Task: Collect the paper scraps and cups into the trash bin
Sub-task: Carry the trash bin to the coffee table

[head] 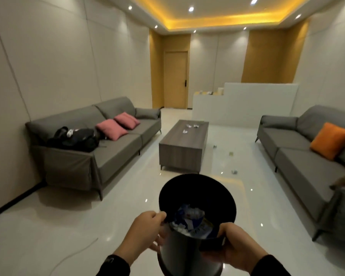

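Observation:
A black trash bin [195, 188] is held up in front of me with its opening tilted toward the camera; crumpled white and blue paper [189, 219] lies inside. My left hand [145, 231] grips the bin's near rim on the left, and my right hand [237, 246] grips the rim and wall on the right. Small white paper scraps [189, 127] lie on the brown coffee table [179, 150] ahead. More scraps lie on the glossy floor to the table's right, one [234, 172] nearest, another [230, 154] further off.
A grey sofa [112, 148] with pink cushions and a black bag stands along the left wall. Another grey sofa [299, 154] with an orange cushion [330, 143] stands at the right. A white counter [245, 108] and a door are at the back.

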